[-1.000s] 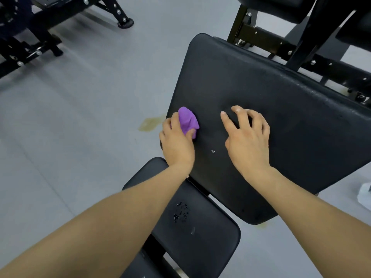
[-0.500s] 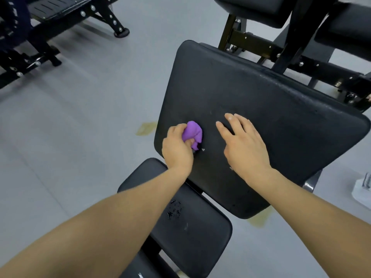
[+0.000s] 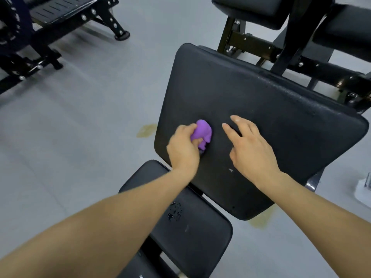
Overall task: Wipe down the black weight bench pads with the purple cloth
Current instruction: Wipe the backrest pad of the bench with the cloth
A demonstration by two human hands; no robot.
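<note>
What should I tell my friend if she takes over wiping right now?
Left hand: grips the bunched purple cloth, pressing it on the big back pad near its left edge.
Right hand: open, fingers resting flat on the same pad.
Done: cannot tell how much of this pad is wiped.
Left: likely the rest of the back pad, then the smaller seat pad below, which has scuff marks.

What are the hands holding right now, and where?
The left hand grips the bunched purple cloth by its near end; the right hand holds nothing, resting on the large pad.
</note>
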